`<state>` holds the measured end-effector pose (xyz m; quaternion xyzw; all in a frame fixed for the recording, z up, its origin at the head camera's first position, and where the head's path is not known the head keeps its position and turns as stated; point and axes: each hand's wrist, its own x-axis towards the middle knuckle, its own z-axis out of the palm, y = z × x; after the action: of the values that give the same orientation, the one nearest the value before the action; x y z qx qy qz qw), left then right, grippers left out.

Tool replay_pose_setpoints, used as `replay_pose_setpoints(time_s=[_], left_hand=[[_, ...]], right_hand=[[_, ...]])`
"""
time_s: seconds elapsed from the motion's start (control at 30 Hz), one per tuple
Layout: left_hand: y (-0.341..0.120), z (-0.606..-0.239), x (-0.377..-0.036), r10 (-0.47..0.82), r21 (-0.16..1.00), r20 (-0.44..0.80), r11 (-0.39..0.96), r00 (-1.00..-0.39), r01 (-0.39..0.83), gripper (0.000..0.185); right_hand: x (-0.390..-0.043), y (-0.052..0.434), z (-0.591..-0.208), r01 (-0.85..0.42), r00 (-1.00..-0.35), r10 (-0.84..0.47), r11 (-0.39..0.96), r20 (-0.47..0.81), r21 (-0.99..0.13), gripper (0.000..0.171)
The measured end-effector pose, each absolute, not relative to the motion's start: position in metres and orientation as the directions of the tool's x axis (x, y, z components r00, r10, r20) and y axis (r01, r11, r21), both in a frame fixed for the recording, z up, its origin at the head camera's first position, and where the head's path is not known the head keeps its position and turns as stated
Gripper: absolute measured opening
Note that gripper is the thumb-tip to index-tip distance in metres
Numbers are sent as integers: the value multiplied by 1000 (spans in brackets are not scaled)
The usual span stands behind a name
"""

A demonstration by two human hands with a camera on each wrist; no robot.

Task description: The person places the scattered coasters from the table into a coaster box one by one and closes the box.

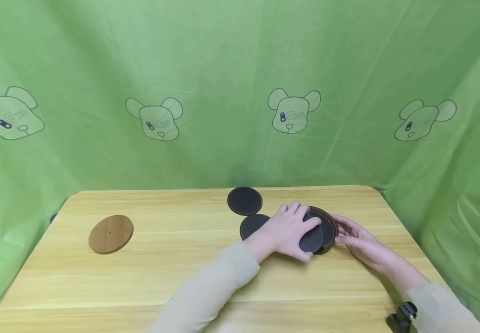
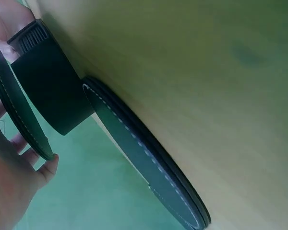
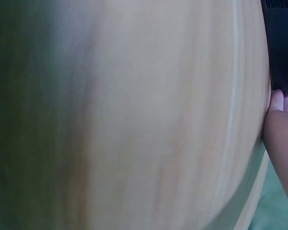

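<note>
My left hand (image 1: 291,229) reaches over a round dark brown coaster holder (image 1: 329,223) right of the table's middle and pinches a black round coaster (image 1: 311,238), tilted up on edge. The left wrist view shows that stitched coaster (image 2: 19,115) held between the fingertips (image 2: 44,166). My right hand (image 1: 354,238) grips the holder's right side between fingers and thumb; its fingers (image 3: 278,103) show at the edge of the right wrist view. Two more black coasters (image 1: 245,200) (image 1: 253,225) lie flat just left of the hands, one of them close in the left wrist view (image 2: 144,153).
A brown wooden disc (image 1: 109,233) lies alone at the table's left. The light wooden table (image 1: 181,277) has rounded corners and is backed by a green cloth (image 1: 240,92) printed with bear heads. A black camera mount (image 1: 402,317) sits on my right wrist.
</note>
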<state>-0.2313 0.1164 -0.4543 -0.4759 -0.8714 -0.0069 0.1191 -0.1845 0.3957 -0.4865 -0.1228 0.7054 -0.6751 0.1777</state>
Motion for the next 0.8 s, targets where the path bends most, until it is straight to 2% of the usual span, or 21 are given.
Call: replay_pose_setpoints(time_s=[0.43, 0.8], left_hand=[[139, -451, -239, 789, -83, 156, 610, -595, 788, 91], [155, -448, -243, 786, -86, 97, 618, -610, 782, 84]], right_hand=[[-184, 395, -484, 70, -907, -412, 70, -92, -995, 60], [-183, 397, -484, 69, -910, -406, 51, -84, -996, 57]])
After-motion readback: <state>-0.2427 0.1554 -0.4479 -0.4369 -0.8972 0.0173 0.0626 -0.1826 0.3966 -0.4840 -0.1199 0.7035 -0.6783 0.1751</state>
